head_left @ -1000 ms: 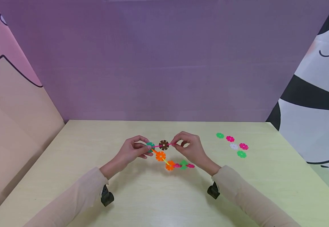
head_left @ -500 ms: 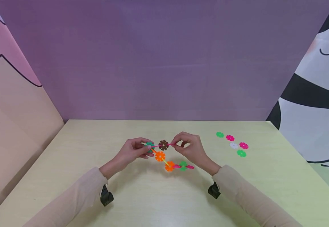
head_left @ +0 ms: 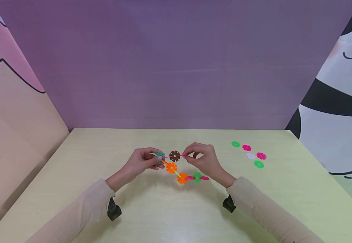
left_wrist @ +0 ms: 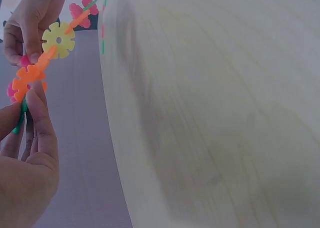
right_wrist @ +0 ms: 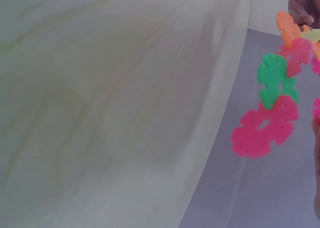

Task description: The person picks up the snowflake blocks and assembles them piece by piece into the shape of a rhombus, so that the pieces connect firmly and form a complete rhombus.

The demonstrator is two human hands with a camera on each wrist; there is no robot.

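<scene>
A chain of slotted, flower-shaped plastic discs stretches between my two hands above the table. My left hand (head_left: 141, 161) pinches a teal disc (head_left: 159, 154) between thumb and fingers. From it, a pink disc seen edge-on leads to a brown disc (head_left: 172, 157). Past the brown one, my right hand (head_left: 203, 156) pinches another edge-on pink disc (head_left: 182, 155) with thumb and forefinger. A second branch slants down from the teal disc: orange discs (head_left: 169, 165), an edge-on yellow disc (left_wrist: 49, 36), then pink, green (right_wrist: 270, 67) and an end pink disc (right_wrist: 277, 130).
Loose discs lie on the pale wooden table (head_left: 176, 216) at the right: green (head_left: 235, 144), pink (head_left: 247, 147), white (head_left: 250, 156), another pink and another green. A purple backdrop (head_left: 176, 67) rises behind the far table edge. Each wrist wears a black camera.
</scene>
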